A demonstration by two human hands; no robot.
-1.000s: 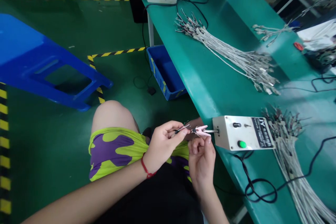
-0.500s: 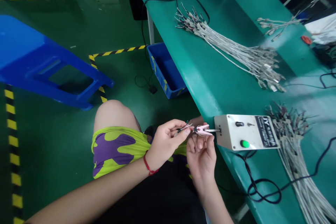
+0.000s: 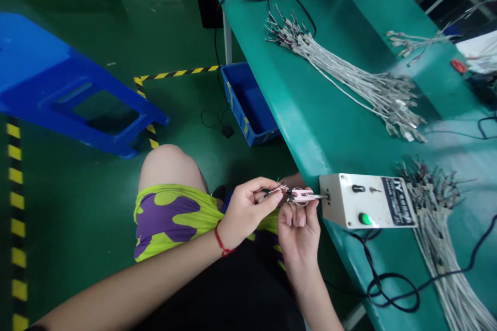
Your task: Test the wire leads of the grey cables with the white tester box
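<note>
My left hand [image 3: 248, 212], with a red string bracelet at the wrist, pinches a few thin wires [image 3: 276, 189] between thumb and fingertips. The wires run toward the black-tipped jaw of a pink clip [image 3: 302, 195]; whether the jaw bites on them is too small to tell. That clip sits on a metal shaft sticking out of a white control box [image 3: 367, 200] with a knob, a toggle switch and a green button. Around the clip's handle end, my right hand [image 3: 298, 222] has its thumb and fingertips closed, the other fingers curled below.
Bundled grey cables [image 3: 349, 72] with stripped ends lie on the green table [image 3: 306, 139]; another bundle [image 3: 442, 227] lies behind the box. A black cord [image 3: 392, 284] loops near the edge. A blue bin [image 3: 252, 103] and a blue stool [image 3: 77, 88] stand on the floor.
The pink clip's handles, spread apart before, now look closer together under my right fingers. My left hand keeps its pinch on the wires. The view has shifted slightly.
</note>
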